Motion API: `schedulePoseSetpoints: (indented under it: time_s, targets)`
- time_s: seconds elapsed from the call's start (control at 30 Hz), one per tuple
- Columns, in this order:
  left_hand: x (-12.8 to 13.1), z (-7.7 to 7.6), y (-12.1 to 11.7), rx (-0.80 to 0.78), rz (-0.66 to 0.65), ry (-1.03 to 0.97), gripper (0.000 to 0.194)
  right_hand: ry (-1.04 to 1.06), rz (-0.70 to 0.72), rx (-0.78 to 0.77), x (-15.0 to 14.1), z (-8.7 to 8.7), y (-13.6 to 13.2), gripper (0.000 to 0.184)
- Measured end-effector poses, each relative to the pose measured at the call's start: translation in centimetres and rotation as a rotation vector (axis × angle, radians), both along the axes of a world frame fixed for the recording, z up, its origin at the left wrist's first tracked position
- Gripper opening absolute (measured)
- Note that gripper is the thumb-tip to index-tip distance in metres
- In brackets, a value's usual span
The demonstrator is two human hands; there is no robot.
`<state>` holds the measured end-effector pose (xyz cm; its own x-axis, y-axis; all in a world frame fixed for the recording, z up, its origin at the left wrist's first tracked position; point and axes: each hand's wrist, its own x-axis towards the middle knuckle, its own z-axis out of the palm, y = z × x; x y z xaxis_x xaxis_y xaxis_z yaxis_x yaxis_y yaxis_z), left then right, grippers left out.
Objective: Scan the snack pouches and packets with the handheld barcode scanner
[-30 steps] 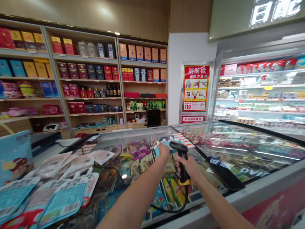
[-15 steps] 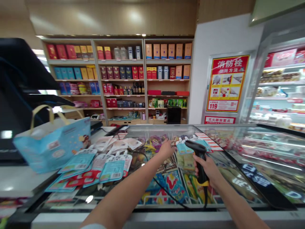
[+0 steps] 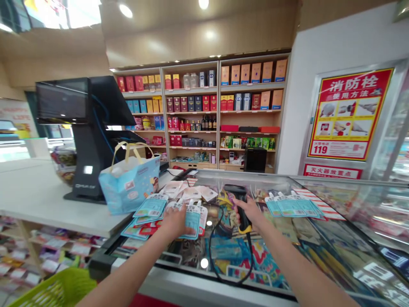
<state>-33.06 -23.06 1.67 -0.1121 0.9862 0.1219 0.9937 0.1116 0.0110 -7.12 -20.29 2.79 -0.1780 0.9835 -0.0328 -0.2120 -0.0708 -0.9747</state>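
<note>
My right hand [image 3: 249, 211] is wrapped round the grip of a black and yellow barcode scanner [image 3: 244, 221], its head pointing left above the glass freezer top. From the grip a black cord loops down over the glass. My left hand [image 3: 175, 221] rests over a pile of blue-and-white spouted pouches [image 3: 193, 219], fingers apart and partly hidden against them. More blue pouches [image 3: 150, 209] lie beside that hand, with red ones among them. Pale pouches [image 3: 174, 189] lie behind. To the right of the scanner, a separate row of blue pouches [image 3: 292, 207] lies on the glass.
A light-blue carrier bag [image 3: 131, 185] stands on the left counter [image 3: 19, 187], beside a black checkout terminal [image 3: 79, 140]. Below left is a green basket [image 3: 57, 290]. Packaged goods show under the freezer glass [image 3: 230, 247]. Shelves of boxes [image 3: 191, 102] line the back wall.
My left hand has moved from near the right-hand row of pouches to the left pile. The scanner has swung to point left. The view has turned left.
</note>
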Motion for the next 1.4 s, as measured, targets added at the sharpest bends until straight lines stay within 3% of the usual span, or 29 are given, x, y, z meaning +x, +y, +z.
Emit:
schedulePoseSetpoints:
  time_s: [0.17, 0.27, 0.37, 0.47, 0.53, 0.67, 0.8, 0.97, 1.13, 1.4]
  targets:
    - [0.2, -1.0, 1.7, 0.133, -0.009, -0.293, 0.089, -0.046, 0.006, -0.03, -2.3, -1.8, 0.4, 0.032]
    - [-0.6, -1.6, 2.7, 0.285, 0.018, -0.626, 0.055, -0.07, 0.019, -0.021, -1.9, -3.1, 0.3, 0.033]
    - [-1.1, -2.2, 3.9, 0.284, 0.003, -1.144, 0.018, -0.056, 0.032, -0.012, -1.3, -3.6, 0.2, 0.035]
    - [-0.1, -2.3, 5.9, 0.333, 0.022, -1.621, 0.023, -0.023, 0.029, 0.008, -1.1, -3.4, 0.0, 0.035]
    - [1.4, -1.9, 7.7, 0.44, -0.002, -1.783, 0.027, -0.025, 0.048, 0.03, -1.2, -3.2, -0.2, 0.036]
    - [4.8, -1.6, 11.3, 0.524, -0.083, -1.937, 0.028, -0.097, 0.112, 0.039, -1.1, -3.2, -0.4, 0.038]
    - [6.0, -2.8, 13.1, 0.529, -0.091, -2.017, 0.024, -0.184, 0.142, 0.023, -0.7, -3.7, -0.2, 0.039]
    - [5.3, -4.2, 13.3, 0.512, -0.09, -2.062, 0.029, -0.25, 0.127, 0.063, -0.8, -4.1, -0.1, 0.036]
    - [5.2, -4.5, 13.4, 0.527, -0.086, -2.07, 0.034, -0.26, 0.124, 0.061, -1.1, -4.2, -0.4, 0.034]
    - [5.1, -4.6, 13.6, 0.523, -0.055, -2.13, 0.027, -0.267, 0.108, 0.063, -1.0, -3.9, -0.7, 0.033]
